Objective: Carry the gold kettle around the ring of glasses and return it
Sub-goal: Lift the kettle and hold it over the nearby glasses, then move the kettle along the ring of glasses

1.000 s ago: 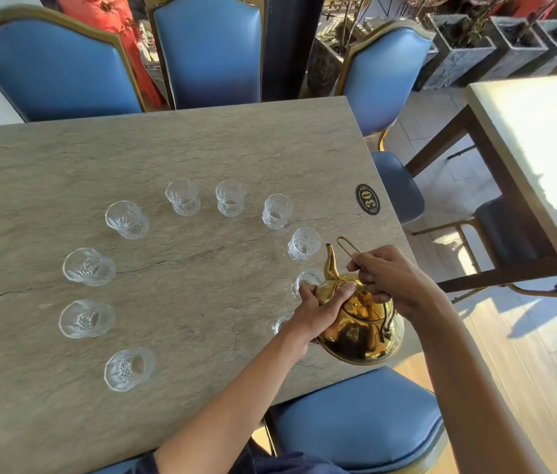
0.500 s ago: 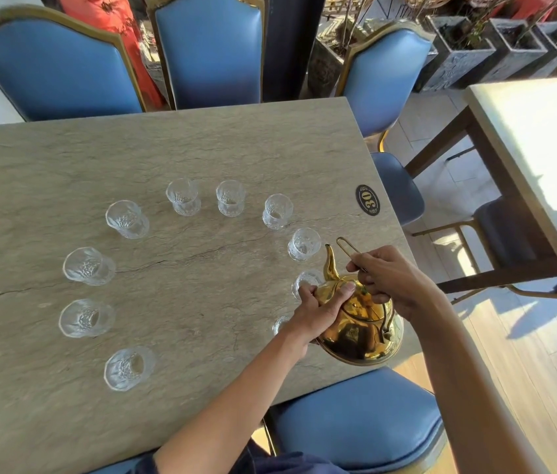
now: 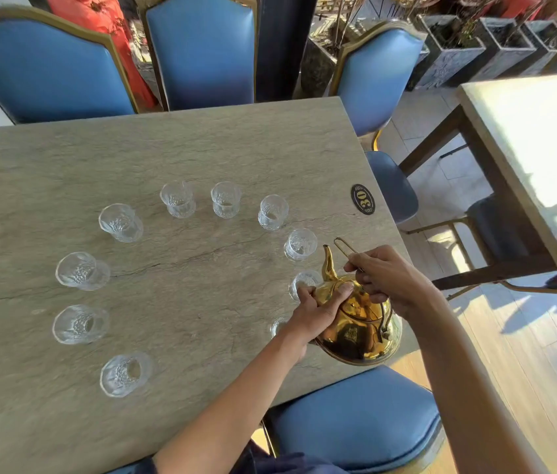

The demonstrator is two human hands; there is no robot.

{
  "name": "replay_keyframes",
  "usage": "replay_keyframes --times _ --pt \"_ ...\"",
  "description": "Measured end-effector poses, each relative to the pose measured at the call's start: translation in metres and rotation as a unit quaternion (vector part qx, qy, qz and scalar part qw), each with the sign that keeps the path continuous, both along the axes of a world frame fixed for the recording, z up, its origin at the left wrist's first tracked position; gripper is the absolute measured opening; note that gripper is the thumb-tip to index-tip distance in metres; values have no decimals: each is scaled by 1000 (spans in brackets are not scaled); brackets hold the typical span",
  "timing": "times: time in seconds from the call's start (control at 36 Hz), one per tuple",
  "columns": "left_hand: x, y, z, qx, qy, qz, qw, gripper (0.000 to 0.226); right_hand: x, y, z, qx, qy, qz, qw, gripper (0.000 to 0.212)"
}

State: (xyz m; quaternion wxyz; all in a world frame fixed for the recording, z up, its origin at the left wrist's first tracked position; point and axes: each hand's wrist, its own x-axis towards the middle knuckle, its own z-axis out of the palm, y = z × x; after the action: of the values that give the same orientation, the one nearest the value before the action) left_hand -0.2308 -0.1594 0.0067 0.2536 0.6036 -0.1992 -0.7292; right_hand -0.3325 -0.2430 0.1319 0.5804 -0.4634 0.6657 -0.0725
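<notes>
Both hands stay put: left hand [image 3: 318, 311] cupping the gold kettle [image 3: 359, 328], right hand [image 3: 388, 280] pinching its handle [image 3: 345, 248], so the circuit around the glasses [image 3: 178, 199] has barely progressed.

gold kettle [image 3: 359, 323] barely shifted, both hands' grip unchanged

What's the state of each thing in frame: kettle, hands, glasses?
gold kettle: held at the table's right edge, spout pointing away from the person, lid on
left hand: gripping the kettle body, thumb on the lid
right hand: closed on the wire handle
glasses: upright, look empty, in a ring; two near the kettle partly hidden
table: bears the glasses
</notes>
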Motion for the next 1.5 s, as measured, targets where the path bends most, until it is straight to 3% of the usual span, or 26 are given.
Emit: replay_keyframes --times 0.17,0.58,0.72,0.94,1.5 --pt "2 -1 0 8 -4 -12 1000 81 1 1 1 5 -4 -8 1000 25" --pt "11 -5 -2 3 -16 -40 999 111 4 2 1 3 -9 -24 1000 24" --pt "21 -11 2 -26 -37 -47 998 96 6 3 5 -3 -39 -41 998 24" --pt "52 -30 12 -58 -80 -62 993 117 29 -5 16 -23 -71 -53 996 23" --pt "109 -60 2 -22 -82 -31 996 100 96 -55 -1 4 -37 -27 999 22"
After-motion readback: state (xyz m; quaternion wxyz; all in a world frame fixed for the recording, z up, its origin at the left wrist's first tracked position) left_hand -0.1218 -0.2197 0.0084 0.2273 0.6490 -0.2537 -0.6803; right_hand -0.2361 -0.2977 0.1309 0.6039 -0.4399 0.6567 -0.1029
